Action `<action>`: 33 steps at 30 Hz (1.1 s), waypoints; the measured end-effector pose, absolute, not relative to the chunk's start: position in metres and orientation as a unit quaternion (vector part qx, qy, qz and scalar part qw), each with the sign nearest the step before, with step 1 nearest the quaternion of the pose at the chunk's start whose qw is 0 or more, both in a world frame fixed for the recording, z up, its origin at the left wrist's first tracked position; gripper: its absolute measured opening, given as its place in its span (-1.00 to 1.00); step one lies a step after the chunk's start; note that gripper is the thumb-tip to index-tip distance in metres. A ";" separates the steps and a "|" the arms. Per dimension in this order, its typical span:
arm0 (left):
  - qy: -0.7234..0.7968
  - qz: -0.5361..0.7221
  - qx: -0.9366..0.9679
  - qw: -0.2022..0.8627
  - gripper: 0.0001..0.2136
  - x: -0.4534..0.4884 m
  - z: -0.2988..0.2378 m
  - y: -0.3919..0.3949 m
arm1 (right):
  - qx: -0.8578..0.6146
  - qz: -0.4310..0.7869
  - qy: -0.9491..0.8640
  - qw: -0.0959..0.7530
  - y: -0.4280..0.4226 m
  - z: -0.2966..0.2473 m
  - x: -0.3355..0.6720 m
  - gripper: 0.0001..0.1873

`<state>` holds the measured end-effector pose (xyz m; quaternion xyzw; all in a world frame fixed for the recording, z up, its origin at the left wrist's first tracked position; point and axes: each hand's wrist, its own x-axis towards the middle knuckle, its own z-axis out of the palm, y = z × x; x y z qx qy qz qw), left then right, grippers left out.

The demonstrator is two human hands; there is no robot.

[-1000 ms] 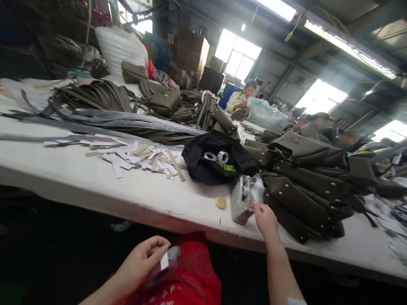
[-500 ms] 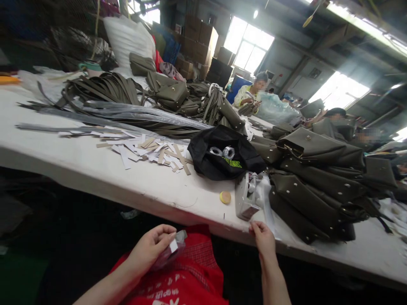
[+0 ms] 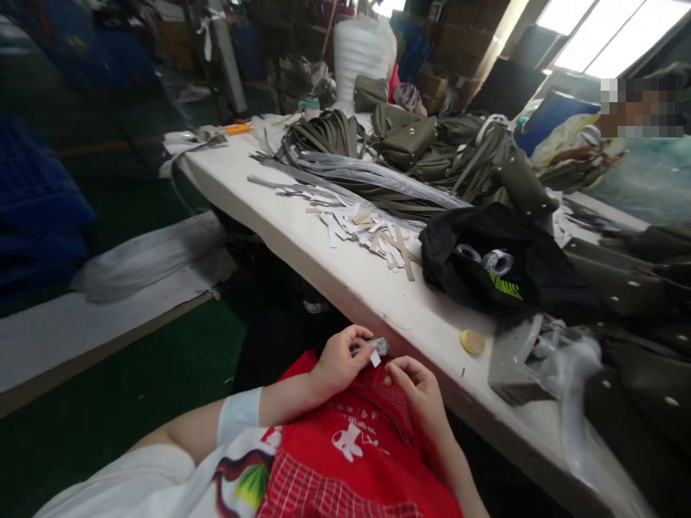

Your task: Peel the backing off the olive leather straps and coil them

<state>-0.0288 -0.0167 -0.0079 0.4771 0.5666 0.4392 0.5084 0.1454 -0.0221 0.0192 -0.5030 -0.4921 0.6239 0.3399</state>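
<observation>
Running diagonally across the view, the white counter (image 3: 350,277) carries a long heap of flat olive straps (image 3: 324,137). Below its edge, a red apron (image 3: 372,410) with checked panels covers the person's lap. On the counter, a limp black cloth bag (image 3: 453,248) cradles two glossy, clear ring-shaped rolls (image 3: 504,265) in a dip on top. Beside it, a grey boxy holder (image 3: 512,367) bears whitish, see-through plastic, blurred, trailing down its right side. Stiff white and tan paper strips (image 3: 350,223) lie scattered. Over the apron, the left grip (image 3: 342,360) pinches a thin, grey plastic piece (image 3: 381,346), its long axis roughly sideways and its visible end pointing right. The right grip (image 3: 418,381) is narrow, just beside; I cannot tell whether it holds anything. A yellow-rimmed disc (image 3: 473,342) lies near the holder. Smallest, a flat white slip (image 3: 375,358) points downward from the left fingertips.
</observation>
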 end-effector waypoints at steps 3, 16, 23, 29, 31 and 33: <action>0.581 0.446 0.487 0.475 -0.74 -0.035 -0.008 -0.020 | -0.494 0.656 -0.482 0.306 -0.017 0.010 0.133 -0.64; 0.566 0.454 0.481 0.493 -0.76 -0.042 0.005 -0.019 | -0.474 0.712 -0.428 0.291 -0.011 0.000 0.120 -0.64; 0.538 0.487 0.592 0.351 -0.80 -0.044 -0.002 -0.023 | -0.465 0.689 -0.441 0.338 -0.006 0.003 0.101 -0.69; 0.495 0.497 0.665 0.258 -0.81 -0.041 -0.003 -0.023 | -0.415 0.703 -0.383 0.433 -0.004 -0.012 0.097 -0.69; 0.494 0.488 0.681 0.232 -0.79 -0.040 -0.009 -0.021 | -0.366 0.746 -0.330 0.448 -0.005 -0.015 0.100 -0.52; 0.492 0.483 0.698 0.197 -0.72 -0.040 -0.018 -0.019 | -0.369 0.737 -0.343 0.452 0.000 -0.009 0.109 -0.45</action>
